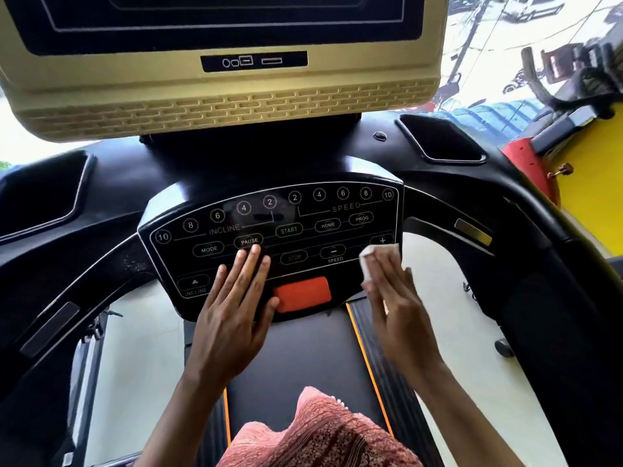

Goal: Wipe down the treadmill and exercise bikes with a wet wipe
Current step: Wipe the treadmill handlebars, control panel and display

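Observation:
The treadmill's black control panel (pixel 303 224) with speed and incline buttons fills the middle of the head view, below a beige screen housing (pixel 219 96). My left hand (pixel 236 301) lies flat on the panel's lower left, fingers straight, fingertips just below the PAUSE button. My right hand (pixel 394 298) presses a white wet wipe (pixel 377 254) with straight fingers against the panel's lower right corner, beside the speed minus button. An orange stop pad (pixel 303 293) sits between my hands.
Black curved handrails (pixel 505 210) with metal grip sensors arc to both sides. Cup recesses (pixel 441 139) sit at the console's top corners. The belt (pixel 303 358) runs below. An exercise bike (pixel 569 79) stands at the upper right, by a yellow and red frame.

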Motion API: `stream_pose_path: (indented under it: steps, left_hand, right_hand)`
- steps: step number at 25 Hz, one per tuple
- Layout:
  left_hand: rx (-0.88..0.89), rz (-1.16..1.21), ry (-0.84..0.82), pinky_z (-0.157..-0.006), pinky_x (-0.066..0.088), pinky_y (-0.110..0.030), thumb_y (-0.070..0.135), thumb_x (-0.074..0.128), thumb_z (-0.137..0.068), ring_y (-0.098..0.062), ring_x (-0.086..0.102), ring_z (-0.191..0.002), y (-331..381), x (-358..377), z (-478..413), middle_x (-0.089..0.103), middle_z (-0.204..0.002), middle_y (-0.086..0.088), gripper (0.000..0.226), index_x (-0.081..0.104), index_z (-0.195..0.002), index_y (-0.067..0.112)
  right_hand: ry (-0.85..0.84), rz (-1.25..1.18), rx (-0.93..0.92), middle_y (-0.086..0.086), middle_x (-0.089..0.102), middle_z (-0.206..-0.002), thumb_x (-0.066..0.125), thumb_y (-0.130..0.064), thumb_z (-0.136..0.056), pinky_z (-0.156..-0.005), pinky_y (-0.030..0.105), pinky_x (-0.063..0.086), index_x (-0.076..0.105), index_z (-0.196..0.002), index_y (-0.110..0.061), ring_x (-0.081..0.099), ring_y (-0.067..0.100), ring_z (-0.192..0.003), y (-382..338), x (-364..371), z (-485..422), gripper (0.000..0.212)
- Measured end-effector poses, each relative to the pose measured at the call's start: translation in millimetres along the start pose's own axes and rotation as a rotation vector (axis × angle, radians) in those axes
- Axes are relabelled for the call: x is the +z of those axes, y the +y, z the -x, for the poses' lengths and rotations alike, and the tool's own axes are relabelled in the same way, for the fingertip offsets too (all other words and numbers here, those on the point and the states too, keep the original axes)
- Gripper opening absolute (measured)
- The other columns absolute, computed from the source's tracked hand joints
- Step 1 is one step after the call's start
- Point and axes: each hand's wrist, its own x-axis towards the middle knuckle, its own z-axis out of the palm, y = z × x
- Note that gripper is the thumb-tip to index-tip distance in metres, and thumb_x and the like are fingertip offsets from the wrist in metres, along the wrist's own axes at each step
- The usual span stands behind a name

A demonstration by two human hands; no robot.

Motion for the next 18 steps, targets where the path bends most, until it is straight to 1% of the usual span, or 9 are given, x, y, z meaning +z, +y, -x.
stream_pose_path:
  steps: [2, 3, 5, 7, 10, 11, 15, 16, 18]
  left_hand:
    - [-0.006, 0.003, -0.001, -0.117, 0.021, -0.041, 0.031, 0.041, -0.097, -0.025, 0.028, -0.142, 0.2, 0.6, -0.1, 0.033, -0.151, -0.014, 0.052, 0.042, -0.141, 0.003]
    - [-0.007, 0.004, -0.005, -0.117, 0.021, -0.041, 0.031, 0.041, -0.097, -0.026, 0.028, -0.142, 0.1, 0.7, 0.2, 0.033, -0.151, -0.014, 0.052, 0.042, -0.141, 0.003]
    - [-0.003, 0.007, -0.009, -0.117, 0.021, -0.041, 0.031, 0.041, -0.097, -0.026, 0.028, -0.142, -0.5, 0.3, 0.9, 0.033, -0.151, -0.013, 0.053, 0.041, -0.141, 0.003]
    - [0.006, 0.016, -0.015, -0.117, 0.02, -0.04, 0.031, 0.041, -0.097, -0.025, 0.028, -0.142, -1.9, -0.5, 1.4, 0.033, -0.151, -0.013, 0.052, 0.041, -0.141, 0.003]
    - [0.004, 0.009, -0.018, -0.118, 0.02, -0.04, 0.031, 0.04, -0.097, -0.025, 0.027, -0.142, -2.5, 0.3, 2.0, 0.033, -0.151, -0.013, 0.052, 0.04, -0.142, 0.004]
    - [0.003, 0.011, -0.02, -0.118, 0.02, -0.04, 0.031, 0.04, -0.097, -0.024, 0.026, -0.142, -2.4, 0.4, 2.2, 0.033, -0.151, -0.013, 0.052, 0.04, -0.142, 0.004]
    - [0.004, 0.027, -0.018, -0.118, 0.018, -0.04, 0.031, 0.041, -0.097, -0.025, 0.026, -0.143, -2.6, -2.3, 4.5, 0.032, -0.152, -0.012, 0.052, 0.043, -0.141, 0.004]
    - [-0.004, 0.024, -0.007, -0.118, 0.017, -0.04, 0.031, 0.042, -0.096, -0.025, 0.026, -0.143, -3.7, -3.2, 7.2, 0.032, -0.152, -0.012, 0.051, 0.044, -0.14, 0.004]
    - [-0.034, 0.008, 0.019, -0.118, 0.015, -0.04, 0.031, 0.043, -0.095, -0.025, 0.026, -0.143, -7.7, -6.0, 15.3, 0.033, -0.151, -0.012, 0.052, 0.045, -0.139, 0.004]
  right_hand:
    - [0.015, -0.061, 0.089, 0.001, 0.025, -0.155, 0.03, -0.029, -0.102, -0.118, 0.04, 0.019, 0.031, -0.147, -0.009, 0.013, 0.015, -0.147, -5.9, 3.4, 1.9, 0.05]
    - [-0.016, -0.082, 0.067, 0.002, 0.025, -0.155, 0.03, -0.029, -0.102, -0.118, 0.039, 0.018, 0.031, -0.148, -0.008, 0.012, 0.018, -0.147, -19.9, 8.6, 6.8, 0.05]
    - [-0.095, -0.071, -0.086, 0.004, 0.029, -0.154, 0.033, -0.027, -0.103, -0.118, 0.038, 0.021, 0.034, -0.146, -0.008, 0.014, 0.019, -0.147, -38.3, 15.3, 20.4, 0.047]
    - [-0.083, -0.012, -0.148, 0.003, 0.032, -0.153, 0.037, -0.024, -0.102, -0.117, 0.038, 0.024, 0.039, -0.144, -0.008, 0.018, 0.018, -0.146, -19.1, 7.1, 11.4, 0.046]
    - [0.02, 0.0, 0.042, 0.003, 0.029, -0.153, 0.034, -0.026, -0.101, -0.117, 0.037, 0.022, 0.037, -0.145, -0.006, 0.017, 0.018, -0.146, 9.1, -2.0, -0.1, 0.049]
    - [0.043, -0.017, 0.054, 0.005, 0.03, -0.153, 0.034, -0.026, -0.101, -0.118, 0.035, 0.021, 0.036, -0.145, -0.004, 0.018, 0.02, -0.146, 6.7, 0.3, 4.3, 0.049]
    - [0.013, -0.169, -0.091, 0.009, 0.048, -0.142, 0.04, -0.021, -0.098, -0.112, 0.03, 0.033, 0.051, -0.134, -0.002, 0.034, 0.018, -0.14, -38.0, 3.7, 11.0, 0.042]
    - [-0.019, -0.197, -0.123, 0.008, 0.048, -0.142, 0.041, -0.02, -0.099, -0.112, 0.029, 0.034, 0.052, -0.134, -0.003, 0.035, 0.016, -0.139, -46.0, 2.1, 6.6, 0.041]
    - [-0.126, -0.151, -0.213, 0.005, 0.038, -0.149, 0.041, -0.023, -0.101, -0.116, 0.032, 0.026, 0.045, -0.141, -0.01, 0.026, 0.014, -0.143, -57.7, 2.4, 3.0, 0.043]
